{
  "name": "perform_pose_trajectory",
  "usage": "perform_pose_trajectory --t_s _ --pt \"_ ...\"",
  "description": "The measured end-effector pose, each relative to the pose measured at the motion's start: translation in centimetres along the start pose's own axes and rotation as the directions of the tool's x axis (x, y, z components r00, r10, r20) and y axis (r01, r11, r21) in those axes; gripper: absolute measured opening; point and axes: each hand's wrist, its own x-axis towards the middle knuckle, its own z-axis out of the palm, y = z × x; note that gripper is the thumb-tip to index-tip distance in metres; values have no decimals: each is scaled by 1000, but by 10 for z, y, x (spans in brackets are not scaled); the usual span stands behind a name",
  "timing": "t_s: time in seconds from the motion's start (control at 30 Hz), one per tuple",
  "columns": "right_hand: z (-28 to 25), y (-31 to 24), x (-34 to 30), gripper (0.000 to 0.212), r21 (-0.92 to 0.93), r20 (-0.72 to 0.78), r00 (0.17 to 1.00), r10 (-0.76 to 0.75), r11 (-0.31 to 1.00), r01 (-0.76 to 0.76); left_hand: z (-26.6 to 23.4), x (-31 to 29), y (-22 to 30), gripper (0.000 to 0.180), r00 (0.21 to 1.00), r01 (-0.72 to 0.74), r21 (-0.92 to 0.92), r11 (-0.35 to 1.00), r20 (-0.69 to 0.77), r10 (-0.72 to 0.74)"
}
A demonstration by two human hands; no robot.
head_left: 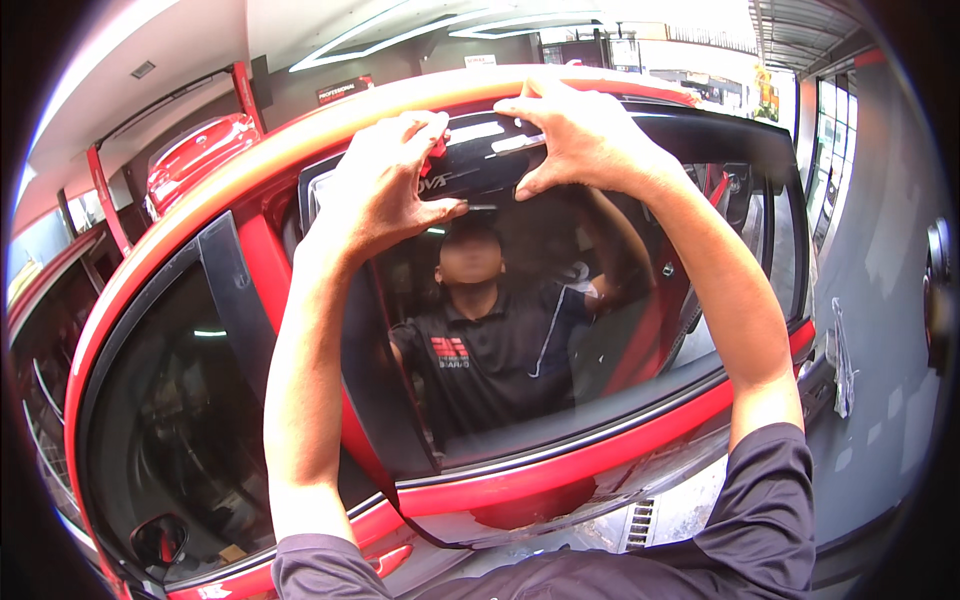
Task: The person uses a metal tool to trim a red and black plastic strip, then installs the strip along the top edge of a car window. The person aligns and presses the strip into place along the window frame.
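Note:
A glossy dark window visor (472, 160) lies along the top edge of a red car's rear side window (500, 400). My left hand (385, 185) spans it from the left, fingertips at its upper edge and thumb at its lower edge. A small red piece (438, 146) shows by the left fingertips; I cannot tell what it is. On the right, my right hand (590, 140) grips the visor the same way, thumb below and fingers above. Both arms are raised, and the hands are a short way apart. The window glass mirrors a person in a dark shirt.
The car's red roof edge (400, 98) curves above my hands. To the left are the front window (180, 400) and side mirror (160, 540). A thin dark strip (425, 530) curves below the door's window line. Another red car (195, 160) stands behind, and a grey wall (890, 330) rises at right.

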Motion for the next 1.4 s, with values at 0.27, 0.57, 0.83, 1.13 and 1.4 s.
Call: perform_pose_trajectory --t_s 0.27,0.57,0.83,1.13,1.4 --pt "-5 -1 0 90 22 20 1000 13 1000 -13 -5 -29 -50 45 955 162 -50 986 -244 -169" --pt "-9 -4 -3 91 89 41 998 47 995 -51 -30 -36 -93 24 834 481 -751 452 235 -499" --pt "-9 -9 1 90 106 51 998 46 993 -51 -30 -43 -97 15 939 243 -712 659 3 -343" --pt "-4 -3 -3 87 89 -30 999 -9 996 11 -37 -31 -75 13 889 423 -532 733 89 -448" --pt "-8 -8 -5 87 174 25 999 40 984 -44 -45 -27 -71 11 862 492 -486 722 155 -483"
